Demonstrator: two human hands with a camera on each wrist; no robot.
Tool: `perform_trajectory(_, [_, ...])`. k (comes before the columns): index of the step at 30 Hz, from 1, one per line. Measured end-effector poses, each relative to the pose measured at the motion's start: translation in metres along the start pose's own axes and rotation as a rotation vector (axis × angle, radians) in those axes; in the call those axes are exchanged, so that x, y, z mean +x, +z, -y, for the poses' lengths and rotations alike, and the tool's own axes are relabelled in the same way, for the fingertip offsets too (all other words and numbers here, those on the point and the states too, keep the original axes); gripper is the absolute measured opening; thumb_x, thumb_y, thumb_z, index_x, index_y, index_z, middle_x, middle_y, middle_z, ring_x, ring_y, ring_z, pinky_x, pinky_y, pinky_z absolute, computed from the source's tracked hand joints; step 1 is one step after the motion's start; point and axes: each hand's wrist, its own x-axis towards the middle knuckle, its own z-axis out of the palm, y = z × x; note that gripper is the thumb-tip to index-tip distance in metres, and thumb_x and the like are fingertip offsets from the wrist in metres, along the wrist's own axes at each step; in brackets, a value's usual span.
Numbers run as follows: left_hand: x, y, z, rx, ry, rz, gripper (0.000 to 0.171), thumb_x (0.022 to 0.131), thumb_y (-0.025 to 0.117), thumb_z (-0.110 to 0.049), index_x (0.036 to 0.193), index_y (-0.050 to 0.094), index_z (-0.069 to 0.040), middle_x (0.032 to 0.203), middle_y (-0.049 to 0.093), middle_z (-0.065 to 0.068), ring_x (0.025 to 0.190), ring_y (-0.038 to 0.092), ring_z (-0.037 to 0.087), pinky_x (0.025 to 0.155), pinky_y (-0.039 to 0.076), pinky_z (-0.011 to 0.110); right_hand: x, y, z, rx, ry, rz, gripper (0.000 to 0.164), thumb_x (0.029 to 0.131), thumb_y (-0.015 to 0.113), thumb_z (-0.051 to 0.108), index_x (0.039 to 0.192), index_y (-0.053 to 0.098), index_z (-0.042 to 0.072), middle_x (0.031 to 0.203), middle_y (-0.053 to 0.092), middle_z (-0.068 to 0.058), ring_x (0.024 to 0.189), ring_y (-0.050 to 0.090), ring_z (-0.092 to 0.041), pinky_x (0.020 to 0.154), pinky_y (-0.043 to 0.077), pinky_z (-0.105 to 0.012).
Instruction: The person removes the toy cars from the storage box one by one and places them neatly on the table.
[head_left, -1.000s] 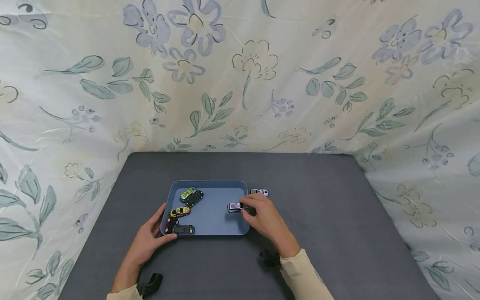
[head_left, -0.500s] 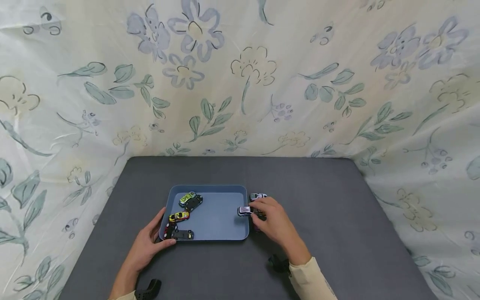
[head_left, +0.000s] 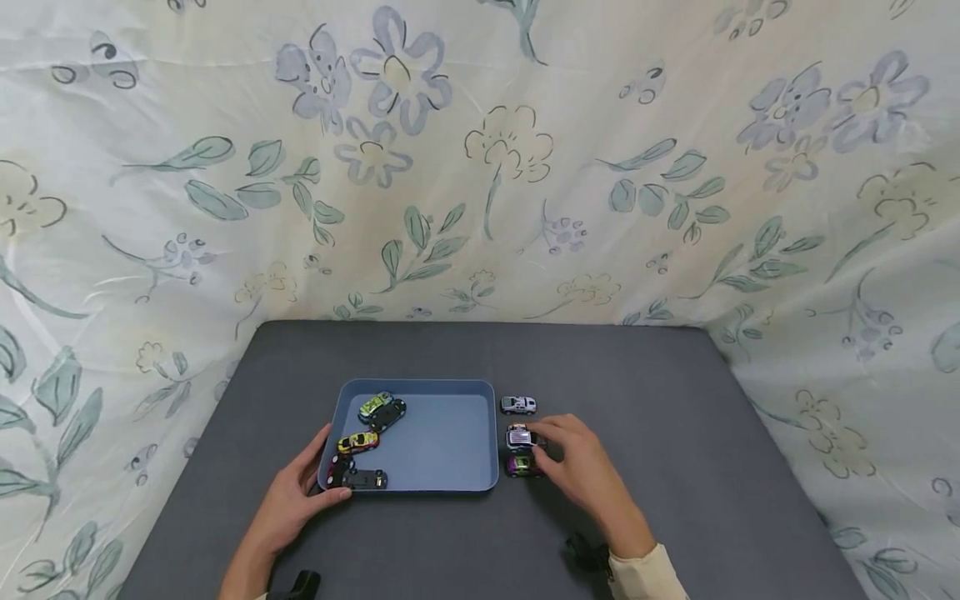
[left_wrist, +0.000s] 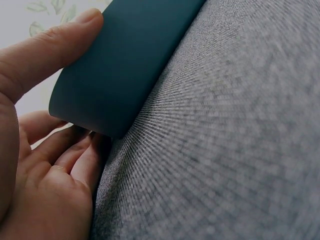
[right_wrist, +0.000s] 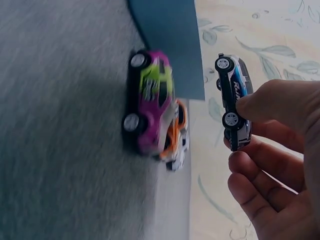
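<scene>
My left hand (head_left: 288,492) grips the blue tray (head_left: 442,486) at its near left corner. In the left wrist view, its thumb (left_wrist: 60,47) rests on the tray's wall while the other fingers reach low around the corner. Right of the tray, my right hand (head_left: 585,467) pinches a white, black and blue toy car (right_wrist: 235,102) between thumb and fingers, raised off the table. Below it on the table stand a purple and green toy car (right_wrist: 152,102), an orange and white one (right_wrist: 175,132) mostly covered in the head view, and a silver-white one (head_left: 518,405).
Several toy cars lie in the tray's left half: a yellow-green one (head_left: 375,406), a black one (head_left: 388,414), a yellow and red one (head_left: 357,442), and dark ones (head_left: 366,479) at the near corner. A floral curtain (head_left: 510,250) hangs behind the grey table (head_left: 420,550).
My right hand has carried the white, black and blue toy car rightward, from over the tray to beyond its right wall. My left hand keeps its place on the tray.
</scene>
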Motion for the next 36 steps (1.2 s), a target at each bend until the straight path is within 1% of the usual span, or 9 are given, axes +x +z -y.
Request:
perform_trajectory(8, [0.001,-0.001,-0.001,0.004,0.006,-0.003,0.111,0.088,0.094,-0.018,0.174,0.024,-0.009,0.174,0.025,0.027,0.156,0.033,0.045,0.101,0.034,0.002,-0.008,-0.01,-0.009,-0.029,0.017,-0.026,0.031,0.084,0.091,0.003,0.114,0.084,0.007,0.113,0.076,-0.004,0.105,0.069,-0.024,0.086,0.061,-0.048])
perform_trajectory(12, [0.001,-0.001,-0.001,0.015,0.007,0.004,0.111,0.088,0.094,-0.019,0.174,0.024,-0.012,0.174,0.025,0.027,0.156,0.033,0.046,0.101,0.033,0.002,-0.012,-0.014,-0.014,-0.046,0.028,-0.035,0.031,0.084,0.091,0.002,0.114,0.084,0.007,0.113,0.076,-0.006,0.106,0.07,-0.027,0.086,0.061,-0.049])
perform_trajectory(15, [0.002,0.0,0.0,0.022,0.027,0.009,0.112,0.088,0.094,-0.018,0.175,0.024,-0.016,0.175,0.024,0.026,0.155,0.034,0.046,0.101,0.035,0.002,-0.014,-0.017,-0.017,-0.047,0.039,-0.041,0.032,0.084,0.092,0.001,0.114,0.084,0.007,0.114,0.076,-0.006,0.106,0.07,-0.027,0.086,0.061,-0.049])
perform_trajectory(18, [0.001,0.001,0.001,0.032,0.054,0.006,0.113,0.087,0.095,-0.018,0.175,0.024,-0.019,0.175,0.024,0.025,0.155,0.034,0.047,0.101,0.035,0.003,-0.016,-0.019,-0.019,-0.046,0.071,-0.034,0.032,0.084,0.092,0.002,0.115,0.084,0.008,0.115,0.076,-0.006,0.106,0.07,-0.027,0.086,0.06,-0.05])
perform_trajectory(20, [0.001,0.001,0.001,0.045,0.06,0.0,0.112,0.086,0.095,-0.018,0.175,0.026,-0.02,0.175,0.025,0.024,0.155,0.034,0.048,0.101,0.034,0.003,-0.018,-0.02,-0.02,-0.049,0.095,-0.024,0.033,0.084,0.092,0.002,0.116,0.084,0.008,0.116,0.076,-0.006,0.107,0.07,-0.027,0.087,0.06,-0.05])
perform_trajectory(25, [0.0,0.002,0.001,0.091,0.027,-0.014,0.109,0.087,0.095,-0.023,0.174,0.03,-0.018,0.174,0.027,0.025,0.156,0.032,0.047,0.1,0.031,0.001,-0.024,-0.022,-0.023,-0.068,0.136,-0.008,0.031,0.086,0.091,0.004,0.116,0.084,0.009,0.117,0.076,-0.006,0.107,0.07,-0.028,0.087,0.06,-0.052])
perform_trajectory(31, [0.0,0.002,0.001,0.125,0.001,-0.016,0.109,0.088,0.095,-0.026,0.174,0.029,-0.018,0.174,0.026,0.025,0.158,0.029,0.048,0.101,0.03,0.001,-0.028,-0.025,-0.03,-0.083,0.157,0.002,0.031,0.085,0.091,0.004,0.114,0.084,0.008,0.115,0.076,-0.007,0.106,0.07,-0.029,0.087,0.06,-0.053])
perform_trajectory(36, [0.002,0.002,0.002,0.135,-0.004,-0.023,0.109,0.088,0.094,-0.028,0.174,0.028,-0.02,0.174,0.027,0.026,0.158,0.03,0.046,0.1,0.029,0.0,-0.03,-0.026,-0.036,-0.074,0.193,0.06,0.031,0.087,0.09,0.006,0.117,0.083,0.009,0.119,0.076,-0.008,0.112,0.069,-0.032,0.093,0.059,-0.056])
